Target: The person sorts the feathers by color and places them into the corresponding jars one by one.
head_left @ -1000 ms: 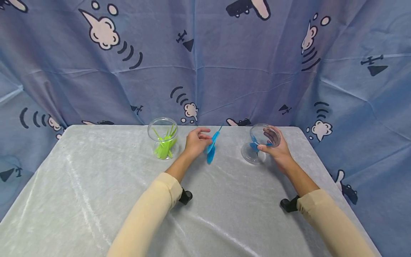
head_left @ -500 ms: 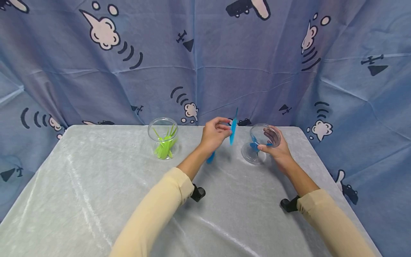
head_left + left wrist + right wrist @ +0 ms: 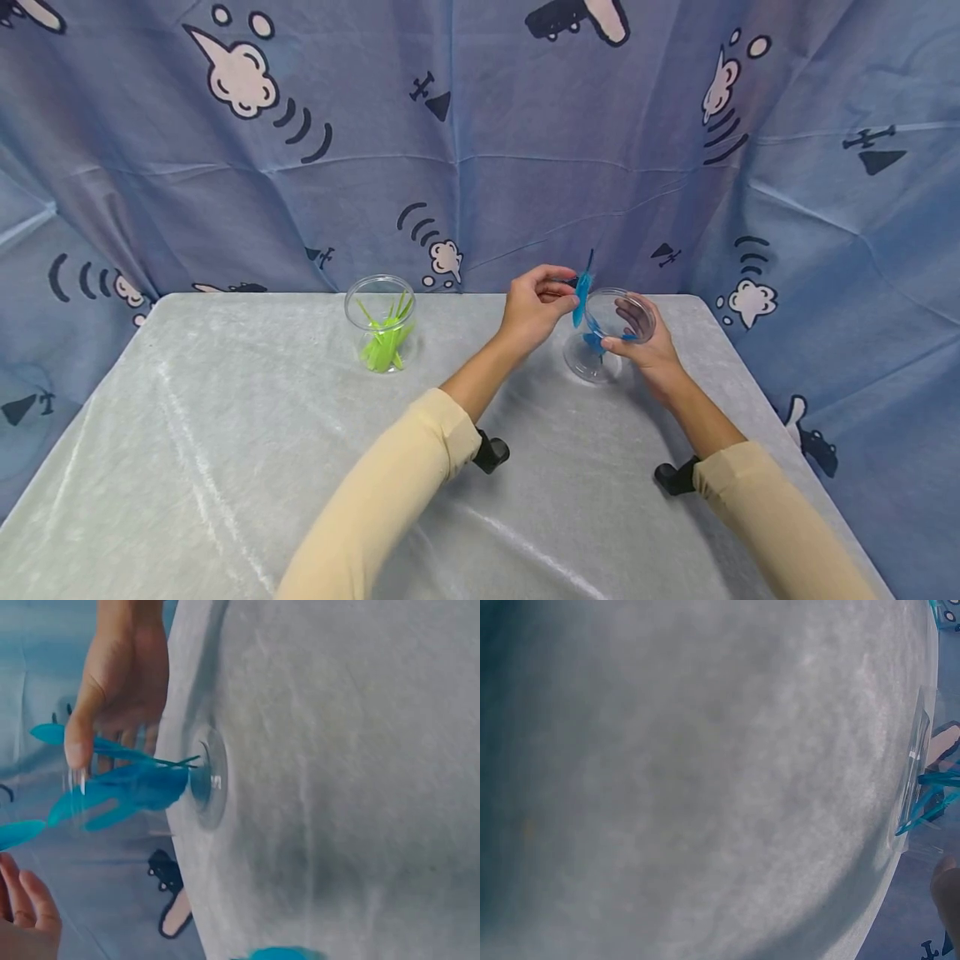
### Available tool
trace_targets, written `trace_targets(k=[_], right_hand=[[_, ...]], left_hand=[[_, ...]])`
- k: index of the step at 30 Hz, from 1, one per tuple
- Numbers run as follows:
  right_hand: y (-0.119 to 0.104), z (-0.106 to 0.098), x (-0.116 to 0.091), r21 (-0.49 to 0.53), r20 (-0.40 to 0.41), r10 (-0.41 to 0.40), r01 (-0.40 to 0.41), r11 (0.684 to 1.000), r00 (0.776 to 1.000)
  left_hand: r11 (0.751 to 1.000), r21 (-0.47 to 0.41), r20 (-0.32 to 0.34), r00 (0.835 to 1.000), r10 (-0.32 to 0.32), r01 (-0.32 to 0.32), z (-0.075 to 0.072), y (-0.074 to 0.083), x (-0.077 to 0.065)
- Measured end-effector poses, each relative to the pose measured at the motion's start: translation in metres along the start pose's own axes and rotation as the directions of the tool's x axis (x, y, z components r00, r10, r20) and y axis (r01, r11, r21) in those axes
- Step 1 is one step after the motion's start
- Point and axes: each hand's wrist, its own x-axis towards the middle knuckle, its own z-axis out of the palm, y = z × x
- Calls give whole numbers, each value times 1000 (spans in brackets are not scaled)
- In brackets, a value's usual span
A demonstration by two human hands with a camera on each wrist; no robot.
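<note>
Between thumb and fingers of my left hand [image 3: 531,307] is pinched a blue feather [image 3: 581,298], its thin quill pointing up, beside the rim of a clear jar [image 3: 588,368]. My right hand [image 3: 651,348] grips that jar near its rim. Several blue feathers [image 3: 139,787] stand inside it, quills down, as the left wrist view shows. Another blue feather [image 3: 281,953] lies on the table at the bottom of that view; in the head view the left arm hides it. The right wrist view catches only the jar [image 3: 913,769] and a thumb [image 3: 946,894] at its edge.
A second clear jar [image 3: 380,277], holding several green feathers [image 3: 385,343], stands at the back left of the table. Grey cloth covers the table [image 3: 225,467]. Behind it hangs a blue patterned curtain [image 3: 495,125].
My left hand has picked up the blue feather from the table and carried it right, up to the jar. The right hand has stayed on the jar.
</note>
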Motion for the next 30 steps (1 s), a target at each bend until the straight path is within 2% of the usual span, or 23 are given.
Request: trace_targets(k=[3,6,11,18,21,26,30], right_hand=[[0,0,0,2,3,-5,5,1000,1000],[0,0,0,-1,3,-9,9,1000,1000],[-1,1,-1,-13,2,-9,9,1000,1000],[0,0,0,-10,8,4,-4,1000,1000],[0,0,-1,2,14,-4,4,1000,1000],[0,0,-1,15,15,-3,3,1000,1000],[0,1,0,26,9,0,-1,1000,1000]], left_hand=[[1000,-20,1,1000,-5,5,6,3,1],[1000,-3,5,1000,-2,2,11,6,2],[994,106,18,1000,23,-24,18,8,3],[968,235,55,995,82,-92,29,1,1],[938,325,74,993,96,-115,32,-4,0],[865,482,102,990,101,-138,37,-7,-3],[824,551,113,990,82,-131,37,-9,-3]])
